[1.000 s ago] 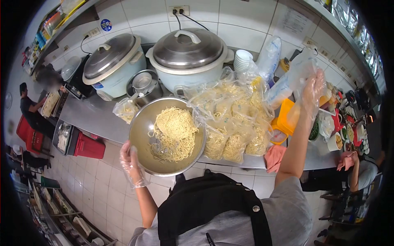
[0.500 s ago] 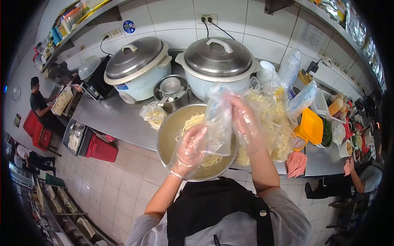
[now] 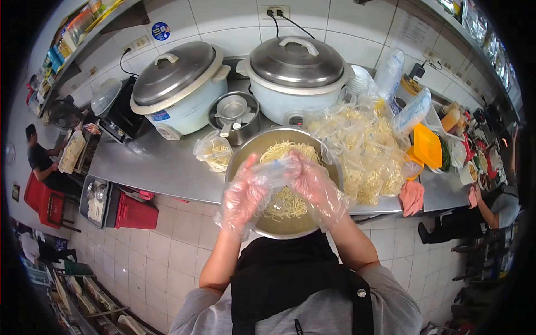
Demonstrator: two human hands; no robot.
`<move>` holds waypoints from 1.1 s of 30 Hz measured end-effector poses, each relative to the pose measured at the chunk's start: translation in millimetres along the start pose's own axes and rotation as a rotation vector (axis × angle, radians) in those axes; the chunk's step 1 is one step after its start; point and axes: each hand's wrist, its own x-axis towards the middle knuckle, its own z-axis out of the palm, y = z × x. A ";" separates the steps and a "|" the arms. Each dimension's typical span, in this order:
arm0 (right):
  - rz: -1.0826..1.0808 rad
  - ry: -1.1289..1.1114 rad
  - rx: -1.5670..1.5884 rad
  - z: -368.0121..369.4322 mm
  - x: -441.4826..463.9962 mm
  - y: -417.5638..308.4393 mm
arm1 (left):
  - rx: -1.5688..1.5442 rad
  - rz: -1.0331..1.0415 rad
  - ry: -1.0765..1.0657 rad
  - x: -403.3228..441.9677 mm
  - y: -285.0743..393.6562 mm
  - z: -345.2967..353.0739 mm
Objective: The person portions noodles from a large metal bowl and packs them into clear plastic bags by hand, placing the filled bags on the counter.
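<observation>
Both my hands wear clear plastic gloves and are over a large steel bowl (image 3: 330, 220) of pale noodles (image 3: 287, 202). A clear plastic bag (image 3: 273, 172) stretches between them, bunched and above the noodles. My left hand (image 3: 244, 192) grips its left end; my right hand (image 3: 312, 184) pinches its right end. Right of the bowl, filled bags of noodles (image 3: 365, 153) lie in a heap. One small bag with noodles (image 3: 215, 152) sits left of the bowl.
Two large lidded cookers (image 3: 181, 89) (image 3: 296, 78) stand along the wall, a steel pot (image 3: 234, 117) between them. An orange container (image 3: 427, 146) and a pink cloth (image 3: 412, 197) are at right. People stand at far left (image 3: 44, 162) and far right (image 3: 494, 209).
My right hand has come back from the upper right with a plastic bag. Both hands are now together over the bowl, and the bag has been lowered and turned sideways.
</observation>
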 end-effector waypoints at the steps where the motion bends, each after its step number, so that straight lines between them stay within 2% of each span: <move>1: 0.068 -0.020 0.260 -3.1 9.4 -0.1 | -0.291 -0.125 -0.037 0.1 11.7 4.7; 3: 0.075 0.009 0.224 28.4 7.5 -18.6 | -0.344 -0.114 -0.121 10.3 18.6 -18.9; 5: 0.041 0.050 -0.392 62.9 4.0 -40.6 | 0.599 0.437 -0.315 33.2 9.7 -65.1; 6: 0.037 0.052 -0.394 50.9 11.0 -42.7 | 1.182 0.723 -0.043 23.5 23.2 -39.0; 7: -0.014 -0.002 -0.933 26.0 20.5 -45.3 | 1.177 0.727 -0.048 25.0 23.6 -40.2; 8: -0.066 -0.058 -1.470 7.2 25.1 -47.7 | 1.257 0.866 0.077 25.9 24.6 -44.6; 9: 0.164 -0.026 -1.859 1.1 24.2 -49.6 | 1.333 1.005 0.206 27.6 26.7 -51.3; 10: 0.426 0.012 -2.231 -5.3 20.8 -48.8 | 1.326 0.974 0.200 30.9 25.1 -70.9; 12: 0.565 -0.063 -2.313 -40.6 -2.0 -20.1 | 1.402 0.954 0.225 31.9 9.7 -93.4; 14: 0.176 -0.287 -2.627 -128.0 -8.9 64.7 | 1.525 0.883 0.215 33.9 -9.9 -119.8; 15: 0.173 -0.281 -2.630 -98.1 -6.6 55.6 | 1.523 0.887 0.213 34.2 -16.3 -120.6; 17: 0.692 -0.481 -2.142 -32.9 -4.0 37.1 | 1.523 0.843 0.193 31.0 -28.6 -120.8; 19: 0.247 -0.185 -2.218 -12.0 -0.6 11.8 | 1.521 0.817 0.217 27.3 -33.0 -118.5; 21: -0.346 0.036 -2.283 -3.3 8.4 -15.6 | 1.481 0.784 0.288 27.4 -35.0 -118.0; 24: -0.254 0.046 -2.260 -56.5 48.2 -13.4 | 1.570 0.828 0.306 29.7 -37.4 -119.3; 25: -0.268 -0.005 -2.261 -56.3 50.7 -11.7 | 1.574 0.834 0.353 29.8 -37.3 -120.6; 27: -0.135 0.064 -2.140 -52.8 47.1 -4.5 | 1.544 0.866 0.265 32.0 -35.5 -120.1; 28: -0.138 0.026 -2.142 -52.7 43.7 -3.7 | 1.581 0.892 0.272 31.2 -33.5 -119.7; 30: -0.346 -0.086 -2.058 -42.2 40.6 -11.7 | 1.548 0.892 0.293 29.5 -31.7 -117.8; 33: -0.281 -0.046 -1.893 -5.3 44.9 -37.1 | 1.529 0.947 0.290 30.2 -30.3 -119.4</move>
